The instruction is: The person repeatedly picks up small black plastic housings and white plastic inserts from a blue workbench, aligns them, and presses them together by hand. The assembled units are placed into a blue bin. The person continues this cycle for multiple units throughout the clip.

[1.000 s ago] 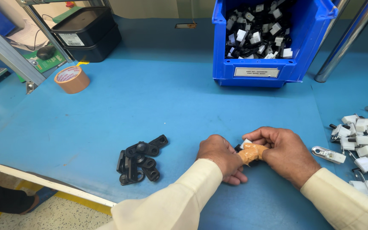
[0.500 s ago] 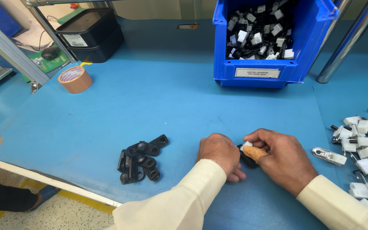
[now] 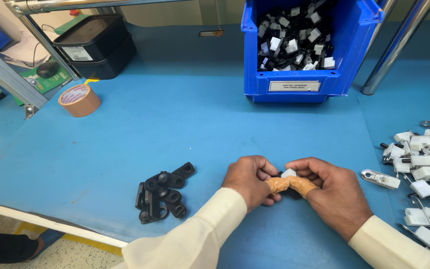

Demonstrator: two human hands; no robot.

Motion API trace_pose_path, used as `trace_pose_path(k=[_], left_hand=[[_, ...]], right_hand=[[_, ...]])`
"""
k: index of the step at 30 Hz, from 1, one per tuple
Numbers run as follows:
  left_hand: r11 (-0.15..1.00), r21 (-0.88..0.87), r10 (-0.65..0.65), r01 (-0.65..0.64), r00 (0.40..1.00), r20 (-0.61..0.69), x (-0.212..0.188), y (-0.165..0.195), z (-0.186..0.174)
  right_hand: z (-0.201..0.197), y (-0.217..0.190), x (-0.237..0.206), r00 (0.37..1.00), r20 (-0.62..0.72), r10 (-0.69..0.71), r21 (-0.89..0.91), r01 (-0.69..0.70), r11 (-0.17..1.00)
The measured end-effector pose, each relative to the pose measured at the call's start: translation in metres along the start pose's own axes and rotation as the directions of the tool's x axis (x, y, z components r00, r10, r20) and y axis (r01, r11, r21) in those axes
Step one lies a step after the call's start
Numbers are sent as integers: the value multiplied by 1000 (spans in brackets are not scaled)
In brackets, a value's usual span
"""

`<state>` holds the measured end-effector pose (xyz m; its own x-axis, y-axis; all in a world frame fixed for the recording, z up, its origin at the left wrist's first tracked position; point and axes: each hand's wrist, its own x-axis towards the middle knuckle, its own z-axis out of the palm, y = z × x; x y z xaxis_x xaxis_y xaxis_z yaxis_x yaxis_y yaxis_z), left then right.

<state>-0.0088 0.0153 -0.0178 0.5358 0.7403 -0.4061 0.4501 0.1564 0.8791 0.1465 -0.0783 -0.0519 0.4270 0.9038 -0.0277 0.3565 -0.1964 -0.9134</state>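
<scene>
My left hand (image 3: pixel 247 179) and my right hand (image 3: pixel 332 192) meet low on the blue table (image 3: pixel 175 129), both pinching one small black and white plastic part (image 3: pixel 289 174). Tan finger cots cover the fingertips that press on it. Most of the part is hidden by the fingers. A small heap of black plastic pieces (image 3: pixel 162 195) lies to the left of my left hand. Several white and metal parts (image 3: pixel 424 174) are spread to the right of my right hand.
A blue bin (image 3: pixel 304 79) full of black and white parts stands at the back. A roll of brown tape (image 3: pixel 79 100) and a black tray (image 3: pixel 95 45) sit at the far left. Metal posts rise at the left and right.
My hands have stayed together on the small part, shifting slightly while the fingers work it. The camera view has moved a little.
</scene>
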Motion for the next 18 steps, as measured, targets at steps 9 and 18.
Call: trace_pose_path(k=[9, 18], left_hand=[[1000, -15, 12, -12, 999, 37, 0, -7, -5], [980, 130, 153, -153, 988, 12, -12, -9, -5]], right_hand=[[-6, -3, 1, 992, 77, 95, 10, -96, 995], [-8, -9, -1, 992, 60, 108, -3, -108, 994]])
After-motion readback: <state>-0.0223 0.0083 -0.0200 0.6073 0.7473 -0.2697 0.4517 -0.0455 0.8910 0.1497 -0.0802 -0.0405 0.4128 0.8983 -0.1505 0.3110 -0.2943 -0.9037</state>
